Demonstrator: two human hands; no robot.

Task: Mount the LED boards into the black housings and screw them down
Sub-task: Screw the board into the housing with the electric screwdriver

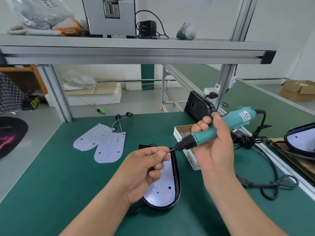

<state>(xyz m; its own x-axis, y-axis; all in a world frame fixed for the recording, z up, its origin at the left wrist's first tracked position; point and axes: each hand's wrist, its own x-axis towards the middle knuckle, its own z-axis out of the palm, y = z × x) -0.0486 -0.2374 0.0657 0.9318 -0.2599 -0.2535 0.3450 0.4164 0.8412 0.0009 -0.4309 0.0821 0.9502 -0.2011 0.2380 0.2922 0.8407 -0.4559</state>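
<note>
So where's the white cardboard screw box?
Head view, right of centre: the white cardboard box sits on the green mat, right of the black housing, behind the teal electric screwdriver.

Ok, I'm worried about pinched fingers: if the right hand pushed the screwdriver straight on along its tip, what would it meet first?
The left hand, whose fingertips pinch what looks like a screw right at the screwdriver tip; depth is uncertain from one view.

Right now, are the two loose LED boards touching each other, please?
Touching: head view shows left board meeting right board along one edge, no gap.
</note>
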